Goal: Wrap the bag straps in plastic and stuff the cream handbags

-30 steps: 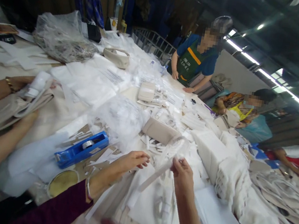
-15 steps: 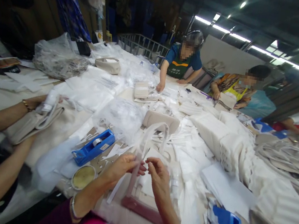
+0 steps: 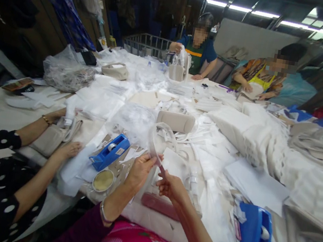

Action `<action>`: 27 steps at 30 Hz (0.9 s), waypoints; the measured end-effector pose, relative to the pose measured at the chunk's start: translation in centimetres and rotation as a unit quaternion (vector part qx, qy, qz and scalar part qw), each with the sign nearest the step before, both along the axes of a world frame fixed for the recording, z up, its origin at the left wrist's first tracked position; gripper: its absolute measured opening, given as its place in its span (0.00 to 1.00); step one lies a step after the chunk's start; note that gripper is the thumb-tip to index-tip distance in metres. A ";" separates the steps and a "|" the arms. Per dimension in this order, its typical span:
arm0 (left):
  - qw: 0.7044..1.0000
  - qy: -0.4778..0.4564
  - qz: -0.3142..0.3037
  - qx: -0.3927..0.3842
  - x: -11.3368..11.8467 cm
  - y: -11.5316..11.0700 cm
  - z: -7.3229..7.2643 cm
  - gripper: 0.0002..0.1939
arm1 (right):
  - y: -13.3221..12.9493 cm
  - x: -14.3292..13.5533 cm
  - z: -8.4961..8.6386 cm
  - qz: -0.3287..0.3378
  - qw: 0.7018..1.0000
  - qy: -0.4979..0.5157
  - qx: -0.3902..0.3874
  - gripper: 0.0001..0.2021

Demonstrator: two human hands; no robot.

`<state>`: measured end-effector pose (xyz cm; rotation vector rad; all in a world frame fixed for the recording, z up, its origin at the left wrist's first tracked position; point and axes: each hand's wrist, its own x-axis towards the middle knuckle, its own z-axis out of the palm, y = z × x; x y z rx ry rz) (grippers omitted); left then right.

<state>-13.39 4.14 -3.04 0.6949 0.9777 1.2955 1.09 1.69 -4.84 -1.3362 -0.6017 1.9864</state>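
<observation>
My left hand [image 3: 139, 172] is closed around a light strap [image 3: 153, 143] that loops up over a handbag in front of me. My right hand [image 3: 173, 188] pinches the same strap a little lower, just to the right of my left. The handbag [image 3: 162, 206] lies on the table below my hands, its near edge pinkish in shadow. White paper [image 3: 173, 160] and a white-wrapped piece [image 3: 193, 179] rest on it. My forearms hide part of the bag.
Blue tape dispensers stand at left [image 3: 110, 151] and right [image 3: 256, 236], with a round tape roll [image 3: 103, 180] near the left one. Another beige bag [image 3: 175, 121] sits ahead. A co-worker in polka dots handles a bag [image 3: 48, 139] at left; others work across the table.
My hands have come together on the strap; my right hand now grips it. Across the table, a co-worker has lifted a bag upright. The neighbour's hand at left has moved right. The view has shifted.
</observation>
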 end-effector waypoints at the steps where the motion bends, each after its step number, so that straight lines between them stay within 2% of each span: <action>1: 1.000 0.013 0.015 0.007 -0.1 0.0 0.1 0.11 | 0.2 0.2 0.0 -0.007 1.000 -0.015 0.010 0.21; 5: 0.993 0.082 0.076 0.028 -0.8 0.1 0.1 0.11 | -0.7 0.5 0.1 -0.019 0.997 -0.053 0.057 0.22; 7: 0.989 0.114 0.091 0.029 -0.8 -0.2 0.1 0.11 | -1.1 0.2 0.4 0.015 0.997 -0.021 0.066 0.23; 9: 0.989 0.124 0.076 0.027 -0.3 -0.6 0.1 0.12 | -0.5 -0.4 0.9 0.037 0.998 0.030 0.043 0.24; 11: 0.993 0.110 0.043 0.022 0.3 -1.0 0.1 0.12 | 0.8 -1.0 1.3 0.017 0.998 0.056 0.012 0.21; 13: 0.997 0.072 0.020 0.015 0.9 -1.4 0.4 0.12 | 2.5 -1.4 1.5 0.000 0.999 0.042 0.020 0.16; 15: 1.000 0.019 0.018 0.003 1.2 -1.5 0.7 0.13 | 3.8 -1.4 1.6 0.017 0.997 -0.015 0.080 0.13; 17: 0.999 -0.029 0.027 -0.016 1.2 -1.5 1.2 0.14 | 4.5 -1.2 1.6 0.058 0.981 -0.093 0.162 0.12; 20: 0.996 -0.073 0.040 -0.046 0.9 -1.1 1.5 0.14 | 4.7 -0.7 1.7 0.118 0.921 -0.222 0.297 0.12; 23: 0.992 -0.105 0.051 -0.058 0.6 -0.6 1.4 0.12 | 4.9 -0.2 2.1 0.176 0.826 -0.327 0.424 0.14; 27: 0.990 -0.110 0.052 -0.070 0.4 -0.2 1.0 0.12 | 5.7 -0.1 2.9 0.240 0.720 -0.402 0.512 0.16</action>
